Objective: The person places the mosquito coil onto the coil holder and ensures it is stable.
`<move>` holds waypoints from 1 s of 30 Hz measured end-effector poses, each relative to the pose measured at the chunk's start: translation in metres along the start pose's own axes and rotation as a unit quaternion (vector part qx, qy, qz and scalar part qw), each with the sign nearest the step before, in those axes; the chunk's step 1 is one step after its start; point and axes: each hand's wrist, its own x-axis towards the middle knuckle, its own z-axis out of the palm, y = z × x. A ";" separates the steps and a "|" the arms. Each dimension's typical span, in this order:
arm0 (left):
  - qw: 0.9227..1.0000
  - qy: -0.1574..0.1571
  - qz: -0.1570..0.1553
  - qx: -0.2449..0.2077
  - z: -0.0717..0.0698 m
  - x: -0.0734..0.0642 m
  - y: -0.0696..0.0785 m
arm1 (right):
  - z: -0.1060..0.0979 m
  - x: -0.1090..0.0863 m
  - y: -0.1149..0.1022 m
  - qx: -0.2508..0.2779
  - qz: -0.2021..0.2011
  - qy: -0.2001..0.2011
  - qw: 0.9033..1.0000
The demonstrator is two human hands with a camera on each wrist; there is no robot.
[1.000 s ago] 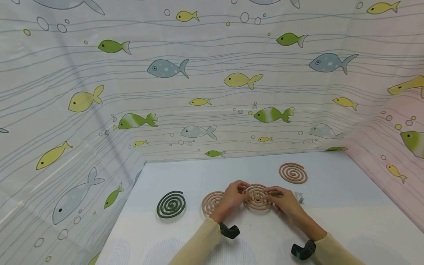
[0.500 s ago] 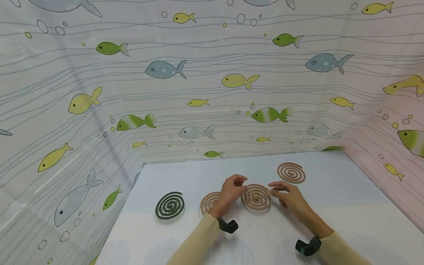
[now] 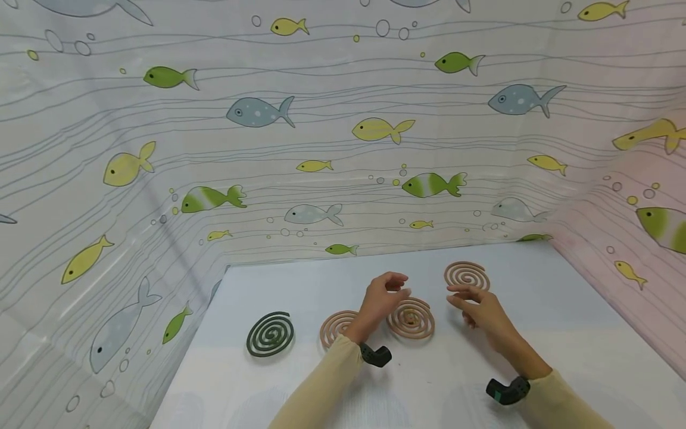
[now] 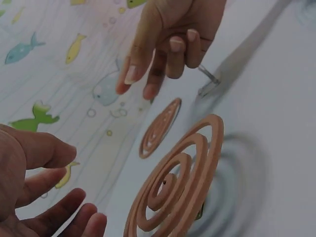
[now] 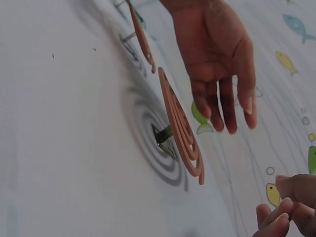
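A brown mosquito coil (image 3: 411,322) stands raised on a small metal stand (image 5: 162,134) whose base sits on the table. My left hand (image 3: 379,302) hovers at the coil's left side, fingers loosely bent and holding nothing. To the right of the coil is my right hand (image 3: 486,316), apart from it, with thumb and fingers relaxed and nothing between them. In the head view its fingertips overlap the near edge of a flat brown coil (image 3: 465,274) farther back. Another brown coil (image 3: 334,326) is partly hidden behind my left wrist.
A dark green coil (image 3: 270,335) stands at the left of the white table (image 3: 225,381). A loose metal stand (image 4: 210,81) lies below my right hand in the left wrist view. A fish-printed curtain (image 3: 321,143) encloses the back and sides.
Both hands have let go of the middle coil, which stays up on its stand. My right hand has drawn away to the right; my left hand has lifted slightly up and back.
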 end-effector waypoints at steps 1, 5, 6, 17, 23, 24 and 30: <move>1.000 -0.004 0.003 0.001 0.001 0.002 0.001 | -0.003 0.000 0.000 0.001 0.000 0.002 1.000; 1.000 -0.019 0.018 0.003 0.008 0.009 0.004 | -0.013 0.002 0.001 0.014 -0.005 0.011 1.000; 1.000 -0.022 0.020 0.003 0.010 0.011 0.005 | -0.015 0.002 0.001 0.015 -0.008 0.014 1.000; 0.999 -0.047 0.024 0.003 0.034 0.031 0.011 | -0.038 0.009 0.008 -0.011 -0.020 0.042 0.999; 0.997 -0.063 0.035 0.002 0.049 0.041 0.013 | -0.047 0.014 0.013 -0.012 -0.017 0.054 0.998; 0.997 -0.064 0.033 0.002 0.052 0.042 0.013 | -0.048 0.016 0.014 -0.012 -0.015 0.055 0.998; 0.997 -0.070 0.011 -0.004 0.066 0.050 0.012 | -0.056 0.024 0.021 -0.014 0.001 0.067 0.998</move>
